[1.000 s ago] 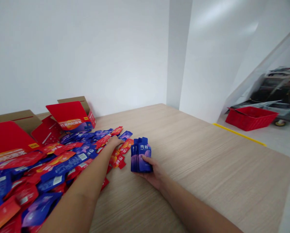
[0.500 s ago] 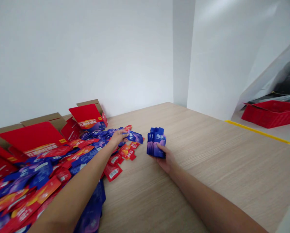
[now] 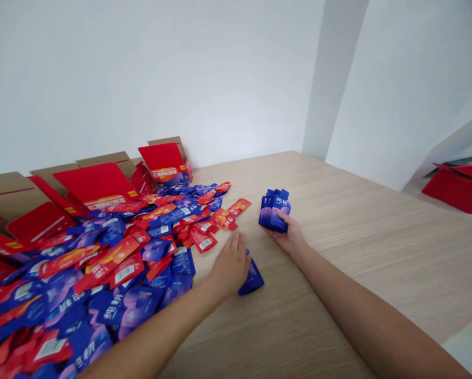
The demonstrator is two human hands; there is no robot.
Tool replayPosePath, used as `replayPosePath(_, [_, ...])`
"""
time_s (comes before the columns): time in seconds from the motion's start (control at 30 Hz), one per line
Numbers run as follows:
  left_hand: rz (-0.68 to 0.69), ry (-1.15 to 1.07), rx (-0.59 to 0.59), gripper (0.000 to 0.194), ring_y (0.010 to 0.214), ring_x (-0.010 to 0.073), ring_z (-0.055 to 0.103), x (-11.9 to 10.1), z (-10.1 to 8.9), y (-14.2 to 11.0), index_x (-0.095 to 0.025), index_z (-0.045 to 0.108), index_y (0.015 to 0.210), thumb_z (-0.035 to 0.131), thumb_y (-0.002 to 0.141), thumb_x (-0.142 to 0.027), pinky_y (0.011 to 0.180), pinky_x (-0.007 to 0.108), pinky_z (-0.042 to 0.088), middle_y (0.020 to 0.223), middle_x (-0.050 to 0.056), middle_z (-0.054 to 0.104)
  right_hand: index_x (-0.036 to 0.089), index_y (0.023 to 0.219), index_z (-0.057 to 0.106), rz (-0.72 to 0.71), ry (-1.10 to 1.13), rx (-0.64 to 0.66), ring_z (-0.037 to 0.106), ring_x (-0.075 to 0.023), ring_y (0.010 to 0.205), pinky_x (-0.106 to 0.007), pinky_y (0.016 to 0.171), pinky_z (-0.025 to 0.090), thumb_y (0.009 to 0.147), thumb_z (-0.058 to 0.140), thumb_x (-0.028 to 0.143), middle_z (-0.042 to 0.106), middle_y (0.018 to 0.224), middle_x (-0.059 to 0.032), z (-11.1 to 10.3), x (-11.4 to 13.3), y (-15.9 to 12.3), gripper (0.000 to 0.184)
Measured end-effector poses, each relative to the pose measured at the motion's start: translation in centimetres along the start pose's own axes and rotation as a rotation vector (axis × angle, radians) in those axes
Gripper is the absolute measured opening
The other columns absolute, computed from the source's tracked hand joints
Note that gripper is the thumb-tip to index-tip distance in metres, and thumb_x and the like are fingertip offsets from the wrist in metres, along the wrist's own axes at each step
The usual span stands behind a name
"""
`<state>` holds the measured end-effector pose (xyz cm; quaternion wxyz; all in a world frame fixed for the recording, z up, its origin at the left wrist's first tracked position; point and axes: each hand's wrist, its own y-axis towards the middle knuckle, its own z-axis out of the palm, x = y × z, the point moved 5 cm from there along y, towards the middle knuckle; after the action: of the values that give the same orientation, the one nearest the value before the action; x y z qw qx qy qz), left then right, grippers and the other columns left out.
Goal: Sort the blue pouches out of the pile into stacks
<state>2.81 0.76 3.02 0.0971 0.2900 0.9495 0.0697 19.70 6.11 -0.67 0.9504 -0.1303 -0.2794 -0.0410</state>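
Note:
My right hand (image 3: 289, 234) grips a stack of several blue sachets (image 3: 274, 211) held upright just above the wooden table, the thumb across the front one. Closer to me, my left hand (image 3: 232, 263) is closed on a single blue sachet (image 3: 252, 279); the back of the hand hides its upper part. Left of that hand spreads a large heap of mixed red and blue sachets (image 3: 157, 258). A few orange-red sachets (image 3: 230, 215) lie at the heap's right edge, between the two hands.
Open red cardboard boxes (image 3: 96, 184) stand in a row behind the heap, along the white wall (image 3: 220, 79). One more open box (image 3: 168, 163) is at the row's right end. A red crate (image 3: 457, 187) sits beyond the right edge of the table (image 3: 358, 226).
My left hand has drawn the single blue sachet from the heap's far right edge toward me. The right hand still holds its stack. The camera view has shifted left and down.

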Motion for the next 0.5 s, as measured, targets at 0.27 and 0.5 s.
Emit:
replayPosePath(0.27, [-0.094,-0.010,0.202,0.074,0.139,0.0339,0.011,-1.7,3.0,-1.9,0.004,0.027,0.139,0.032,0.088,-0.049,0.111,0.050,0.015,0.148,0.026,0.019,0.018,0.090,0.062,0.005,-0.024,-0.020,0.067,-0.0199,0.077,-0.041,0.071,0.057,0.077,0.057,0.017,0.072,0.082,-0.0046,-0.1,0.0,0.0,0.014])
replayPosePath(0.5, [-0.052,-0.213,0.200,0.091,0.139,0.0323,0.012,-1.0,2.6,-1.7,-0.012,0.026,0.142,0.047,0.073,-0.068,0.111,0.052,0.006,0.151,0.017,0.020,0.017,0.090,0.062,0.041,-0.054,-0.002,0.067,-0.0186,0.077,-0.040,0.073,0.057,0.079,0.054,0.017,0.072,0.080,-0.0044,0.3,-0.3,-0.7,0.013])
